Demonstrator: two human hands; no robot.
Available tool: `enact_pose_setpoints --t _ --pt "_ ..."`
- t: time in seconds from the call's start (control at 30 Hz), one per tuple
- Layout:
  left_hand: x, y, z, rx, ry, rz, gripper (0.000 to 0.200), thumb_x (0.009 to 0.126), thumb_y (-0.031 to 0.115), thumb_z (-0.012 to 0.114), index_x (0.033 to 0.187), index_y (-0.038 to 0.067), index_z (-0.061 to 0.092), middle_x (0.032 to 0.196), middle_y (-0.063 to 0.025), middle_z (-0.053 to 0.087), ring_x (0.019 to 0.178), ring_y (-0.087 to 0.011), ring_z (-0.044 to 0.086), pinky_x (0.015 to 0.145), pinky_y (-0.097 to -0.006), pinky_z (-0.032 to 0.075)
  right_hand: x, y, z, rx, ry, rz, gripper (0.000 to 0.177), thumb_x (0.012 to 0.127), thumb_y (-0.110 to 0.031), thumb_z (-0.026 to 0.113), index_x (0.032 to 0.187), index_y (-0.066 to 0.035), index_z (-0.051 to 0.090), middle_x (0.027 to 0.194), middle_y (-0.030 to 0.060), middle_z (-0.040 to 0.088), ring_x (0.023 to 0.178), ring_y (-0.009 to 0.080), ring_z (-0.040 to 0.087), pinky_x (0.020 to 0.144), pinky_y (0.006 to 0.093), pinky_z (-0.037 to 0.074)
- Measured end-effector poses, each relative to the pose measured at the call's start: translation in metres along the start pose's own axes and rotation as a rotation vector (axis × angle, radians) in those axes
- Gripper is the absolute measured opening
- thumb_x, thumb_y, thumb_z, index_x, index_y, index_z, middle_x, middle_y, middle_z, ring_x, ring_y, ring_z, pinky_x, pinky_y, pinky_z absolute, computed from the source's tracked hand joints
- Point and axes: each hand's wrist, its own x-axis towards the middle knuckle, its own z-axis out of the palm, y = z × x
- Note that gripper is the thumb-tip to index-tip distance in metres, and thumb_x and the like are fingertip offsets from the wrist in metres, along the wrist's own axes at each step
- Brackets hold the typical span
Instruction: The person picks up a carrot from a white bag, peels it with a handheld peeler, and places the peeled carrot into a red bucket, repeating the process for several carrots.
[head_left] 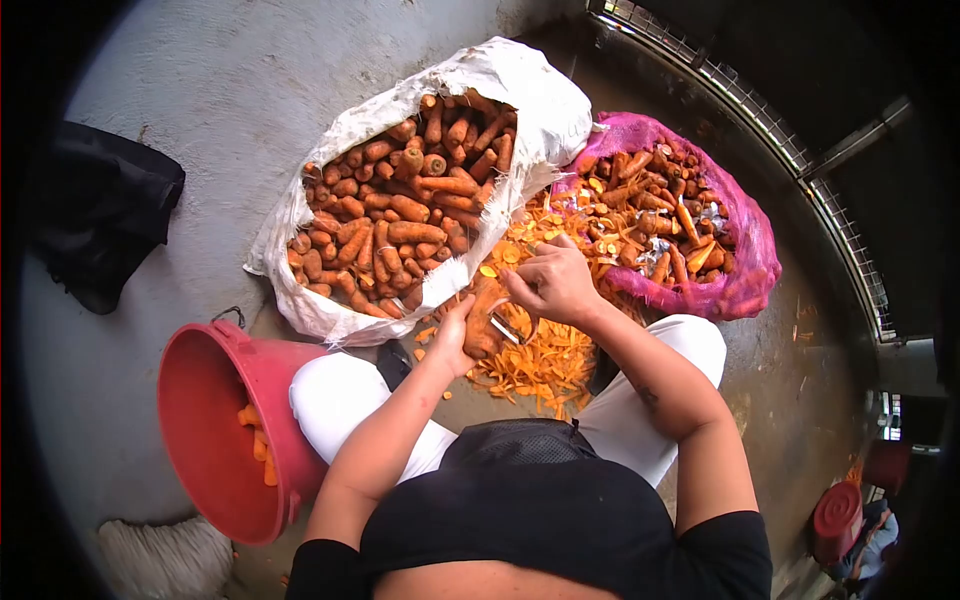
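Observation:
My left hand (456, 340) is closed around a thick, unpeeled carrot (484, 318), held over a heap of orange peelings (545, 365) between my knees. Just right of that carrot, my right hand (556, 280) is closed on what looks like a peeler (504, 330); only its pale, narrow blade shows, against the carrot's side. The handle is hidden by my fingers. Beyond my hands, a white woven sack (545, 100) lies open, full of unpeeled carrots (410, 207).
A pink mesh sack (755, 250) at the right holds carrot pieces and scraps. By my left knee a red bucket (275, 385) lies tilted, with some peeled carrots (262, 445) inside. Black cloth (105, 205) lies far left. Another person (875, 540) and a red container (838, 515) are lower right.

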Motion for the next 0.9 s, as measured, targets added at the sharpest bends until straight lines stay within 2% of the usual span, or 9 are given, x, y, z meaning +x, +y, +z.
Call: enact_pose_setpoints --t 0.1,0.13,0.27,0.37,0.5,0.6,0.73,0.83,0.9 --pt "-0.01 0.005 0.018 -0.043 0.124 -0.038 0.039 0.101 0.035 0.027 0.124 0.012 0.048 0.107 -0.0062 0.061 0.091 -0.0192 0.062 0.07 -0.0373 0.055 0.0 -0.008 0.002 0.01 -0.006 -0.037 0.035 0.08 -0.024 0.064 0.048 -0.014 0.053 0.048 0.0008 0.049 0.051 0.0188 0.045 0.058 0.0339 0.033" --pt "-0.01 0.003 0.024 -0.098 0.199 -0.018 0.045 0.099 0.043 0.032 0.112 0.007 0.057 0.083 -0.0067 0.061 0.07 -0.0178 0.062 0.059 -0.032 0.052 -0.001 -0.009 0.005 0.011 -0.013 -0.053 0.035 0.08 -0.023 0.064 0.048 -0.014 0.053 0.048 0.0008 0.049 0.051 0.0187 0.046 0.057 0.0339 0.032" --pt "-0.011 -0.001 0.019 -0.116 0.149 -0.037 0.042 0.096 0.047 0.038 0.106 0.009 0.054 0.087 -0.0062 0.061 0.073 -0.0169 0.062 0.062 -0.0307 0.054 0.0 -0.017 0.008 0.03 -0.034 -0.102 0.034 0.079 -0.019 0.062 0.047 -0.015 0.051 0.049 0.0006 0.05 0.051 0.0184 0.047 0.057 0.0335 0.033" --pt "-0.005 -0.003 0.009 -0.181 0.113 -0.081 0.036 0.098 0.037 0.038 0.117 0.009 0.052 0.102 -0.0075 0.063 0.089 -0.0198 0.064 0.075 -0.0362 0.055 0.0 -0.021 0.01 0.045 -0.039 -0.136 0.034 0.078 -0.018 0.062 0.047 -0.015 0.051 0.049 0.0002 0.051 0.051 0.0185 0.047 0.057 0.0335 0.034" --pt "-0.005 -0.007 0.008 -0.104 0.089 -0.052 0.037 0.098 0.038 0.038 0.116 0.008 0.052 0.105 -0.0088 0.063 0.091 -0.021 0.064 0.078 -0.0375 0.054 -0.004 -0.02 0.013 0.057 -0.026 -0.147 0.033 0.077 -0.017 0.062 0.047 -0.014 0.05 0.049 -0.0004 0.052 0.051 0.0186 0.047 0.058 0.0335 0.035" --pt "-0.006 -0.007 0.012 -0.117 0.126 -0.103 0.038 0.098 0.038 0.037 0.115 0.007 0.052 0.104 -0.0096 0.063 0.091 -0.0214 0.065 0.079 -0.0382 0.054 -0.006 -0.019 0.013 0.058 -0.047 -0.134 0.033 0.077 -0.017 0.062 0.047 -0.014 0.05 0.049 -0.0002 0.051 0.051 0.0187 0.047 0.058 0.0336 0.035" --pt "-0.01 -0.007 0.023 -0.128 0.142 -0.116 0.036 0.099 0.035 0.035 0.112 0.005 0.051 0.101 -0.0093 0.063 0.09 -0.0205 0.065 0.077 -0.0367 0.055 -0.006 -0.02 0.011 0.076 -0.049 -0.151 0.033 0.078 -0.02 0.061 0.047 -0.014 0.052 0.049 -0.001 0.053 0.05 0.0186 0.048 0.057 0.0341 0.035" --pt "-0.014 -0.009 0.031 -0.057 0.146 -0.078 0.038 0.097 0.042 0.041 0.105 0.007 0.054 0.086 -0.005 0.061 0.071 -0.0159 0.061 0.063 -0.0306 0.053 -0.008 -0.019 0.012 0.107 -0.056 -0.156 0.033 0.077 -0.02 0.061 0.047 -0.013 0.048 0.049 0.0004 0.05 0.051 0.0197 0.046 0.059 0.0341 0.034" --pt "-0.018 -0.006 0.038 -0.074 0.116 -0.066 0.036 0.096 0.04 0.044 0.105 0.007 0.054 0.089 -0.0055 0.061 0.075 -0.015 0.063 0.064 -0.03 0.054 -0.008 -0.018 0.011 0.108 -0.068 -0.159 0.033 0.077 -0.02 0.06 0.048 -0.013 0.048 0.05 0.0005 0.05 0.051 0.02 0.045 0.058 0.0342 0.034"
